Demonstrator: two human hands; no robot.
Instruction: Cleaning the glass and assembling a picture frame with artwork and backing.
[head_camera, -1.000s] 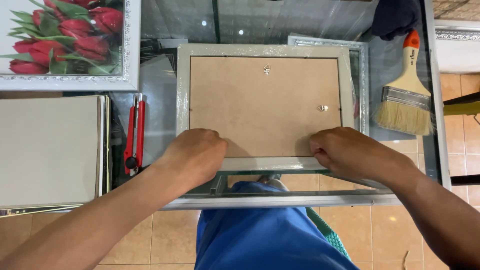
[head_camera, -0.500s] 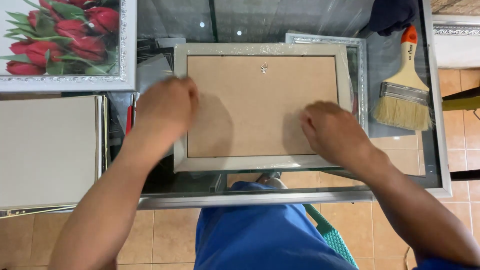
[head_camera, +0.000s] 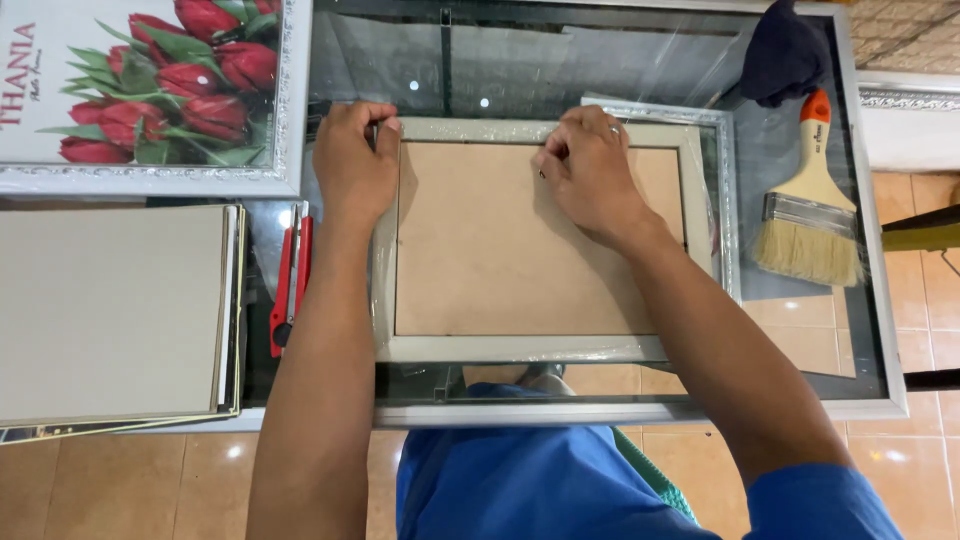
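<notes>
Head view showed us bent over a glass-topped table (head_camera: 800, 330), with a silver picture frame (head_camera: 520, 348) lying face-down between our forearms, its brown backing board (head_camera: 490, 250) up. We judged the frame light and stiff, though the clear film wrapped over its moulding looked slippery and the glazing beneath would be fragile, so the rails and corners seemed the safest places to grip, not the thin board. Our left hand (head_camera: 352, 165) was curled over the far left corner, fingers closed on the rail, wrist straight and forearm running back toward us. Our right hand (head_camera: 590, 170) sat at the middle of the far rail, fingers bunched narrow and pressed down at the board's edge; whether they pinched a small tab we could not tell. Outside the left forearm lay a red utility knife (head_camera: 290, 280), and beyond the right hand a paintbrush (head_camera: 808, 215).
</notes>
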